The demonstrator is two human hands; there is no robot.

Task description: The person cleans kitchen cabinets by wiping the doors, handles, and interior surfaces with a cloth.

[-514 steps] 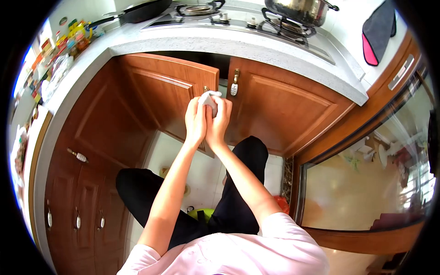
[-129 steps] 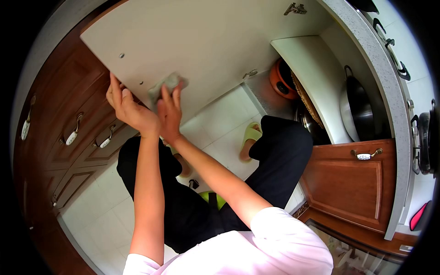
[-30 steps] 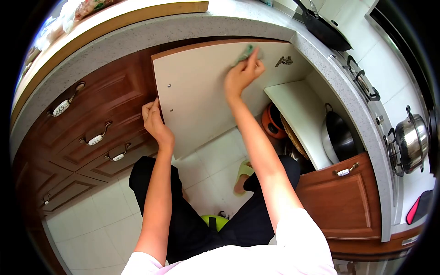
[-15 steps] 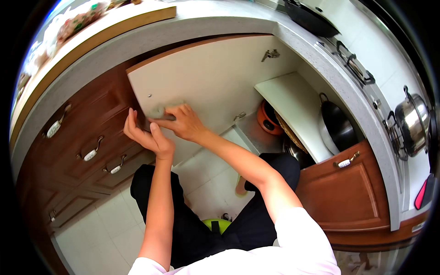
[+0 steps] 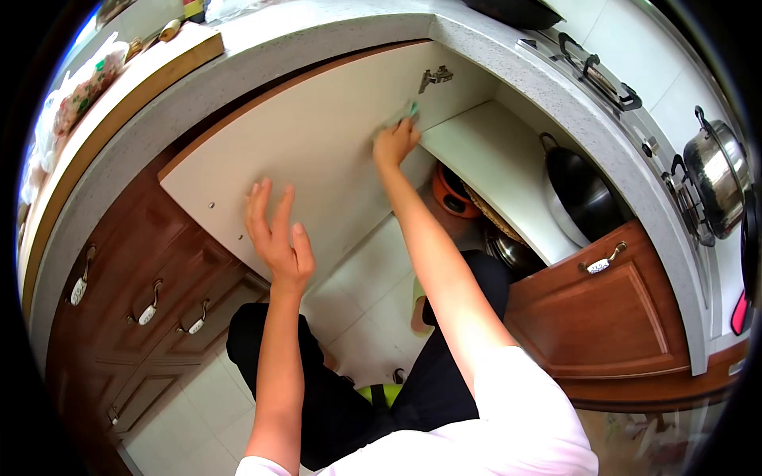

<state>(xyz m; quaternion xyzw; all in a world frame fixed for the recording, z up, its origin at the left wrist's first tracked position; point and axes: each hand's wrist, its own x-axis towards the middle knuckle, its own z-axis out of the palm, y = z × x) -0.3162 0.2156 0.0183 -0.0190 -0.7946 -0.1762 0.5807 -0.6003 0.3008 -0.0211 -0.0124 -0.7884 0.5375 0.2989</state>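
The cabinet door (image 5: pixel 309 119) stands open, its pale inner face toward me. My right hand (image 5: pixel 395 143) is closed on a pale greenish cloth (image 5: pixel 413 110), partly hidden by the fingers, and holds it against the door's inner face. Just above is the upper metal hinge (image 5: pixel 435 77). Further left, my left hand (image 5: pixel 278 238) has its fingers spread and holds nothing. It is in front of the lower part of the door; whether it touches the panel I cannot tell.
Inside the cabinet, a dark wok (image 5: pixel 583 198) rests on the white shelf (image 5: pixel 484 159), with an orange appliance (image 5: pixel 452 194) and metal pots (image 5: pixel 512 252) below. Drawers (image 5: pixel 151 270) with handles line the left. A steel pot (image 5: pixel 718 174) stands on the stove at right.
My right hand has moved with the cloth from the door's free edge toward the hinge side. My left hand has turned upright with fingers spread. The whole view has shifted slightly.
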